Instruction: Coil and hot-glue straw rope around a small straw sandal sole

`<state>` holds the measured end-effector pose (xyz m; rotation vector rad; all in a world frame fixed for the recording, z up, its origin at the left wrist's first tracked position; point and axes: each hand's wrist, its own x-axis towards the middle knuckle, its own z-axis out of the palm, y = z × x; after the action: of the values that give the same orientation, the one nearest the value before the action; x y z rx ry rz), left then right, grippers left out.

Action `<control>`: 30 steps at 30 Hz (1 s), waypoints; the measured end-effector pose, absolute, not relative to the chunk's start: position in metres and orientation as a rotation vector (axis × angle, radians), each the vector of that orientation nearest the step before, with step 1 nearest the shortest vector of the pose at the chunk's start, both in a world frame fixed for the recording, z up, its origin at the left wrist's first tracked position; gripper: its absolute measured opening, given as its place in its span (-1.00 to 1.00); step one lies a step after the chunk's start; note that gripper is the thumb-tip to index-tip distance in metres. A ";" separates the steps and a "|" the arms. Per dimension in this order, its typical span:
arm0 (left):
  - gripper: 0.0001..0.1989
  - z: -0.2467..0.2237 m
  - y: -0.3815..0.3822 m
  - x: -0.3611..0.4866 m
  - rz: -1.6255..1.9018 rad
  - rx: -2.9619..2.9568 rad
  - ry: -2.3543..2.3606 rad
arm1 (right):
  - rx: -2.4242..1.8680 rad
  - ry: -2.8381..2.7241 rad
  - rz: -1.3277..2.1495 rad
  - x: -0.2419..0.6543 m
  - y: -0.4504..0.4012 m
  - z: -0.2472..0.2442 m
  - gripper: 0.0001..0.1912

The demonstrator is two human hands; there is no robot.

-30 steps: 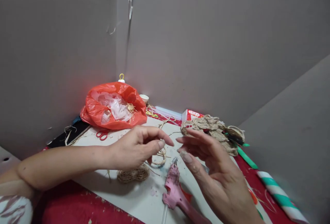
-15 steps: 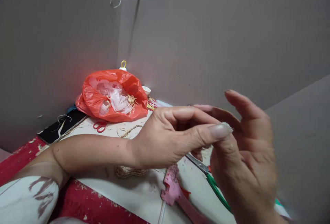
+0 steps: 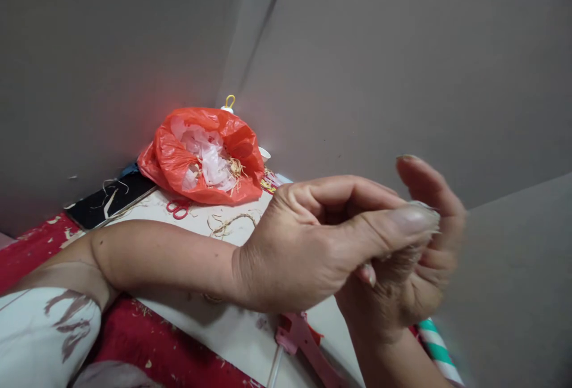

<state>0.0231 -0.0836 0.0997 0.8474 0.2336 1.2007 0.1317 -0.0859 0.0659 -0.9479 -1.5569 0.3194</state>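
My left hand (image 3: 317, 245) reaches across from the left, thumb and forefinger pinched at the thumb side of my right hand (image 3: 415, 292). A small pale, ragged bit shows at the left thumb's tip, too small to name. The right hand faces me with its forefinger raised and bent, apart from the pinch, and slightly blurred; its thumb is hidden behind the left hand. Below both hands lies a pink glue gun (image 3: 308, 346) with a clear stick, partly out of frame. Past the left forearm is a twisted straw cord (image 3: 236, 219).
An open red plastic bag (image 3: 163, 152) holding white plastic and straw stands at the back. Red-handled scissors (image 3: 179, 209) and a black flat panel (image 3: 105, 200) lie left, a white cup (image 3: 265, 154) behind. A green-and-white striped item (image 3: 438, 349) is at right. Grey walls enclose the white tabletop (image 3: 223, 346).
The left hand has moved right, still pinching. The right hand has turned and tucked behind it, its forefinger still raised. The view has shifted, and the green-handled scissors no longer show.
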 end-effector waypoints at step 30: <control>-0.46 0.080 -0.044 0.028 0.838 0.942 0.047 | -0.713 -1.306 0.220 0.155 -0.075 0.093 -0.89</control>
<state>0.0281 -0.0436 0.0804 0.9415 0.0472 0.8379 0.1548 -0.0751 0.0931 -0.7127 -1.3059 0.2204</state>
